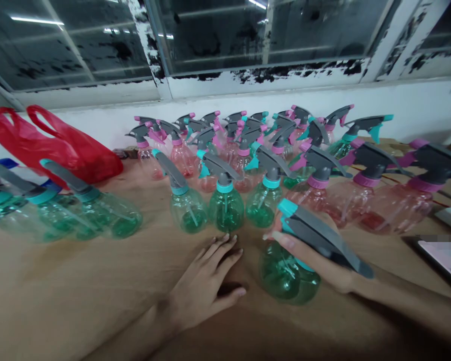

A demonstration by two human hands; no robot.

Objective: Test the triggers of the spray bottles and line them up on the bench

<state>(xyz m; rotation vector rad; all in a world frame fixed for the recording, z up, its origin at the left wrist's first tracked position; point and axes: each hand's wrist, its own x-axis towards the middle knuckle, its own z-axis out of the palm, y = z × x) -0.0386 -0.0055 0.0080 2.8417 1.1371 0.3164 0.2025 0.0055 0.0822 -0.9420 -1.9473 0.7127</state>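
Note:
My right hand [323, 260] is wrapped round the neck of a green spray bottle [289, 281] with a grey and turquoise trigger head. The bottle tilts a little at the near right of the table, and some of my fingers are hidden behind it. To its left, my left hand [210, 281] lies flat on the wooden table [97, 301], fingers spread, holding nothing. Just beyond those fingertips stands another green spray bottle [226, 208], with a green bottle [188, 208] on its left and one more green bottle [265, 203] on its right.
Several pink spray bottles [394, 205] and mixed ones crowd the back and right. More green bottles [116, 215] stand at the left, before a red plastic bag [86, 150]. A tablet-like screen [443, 260] lies at the right edge. A white wall [108, 113] and windows close off the back.

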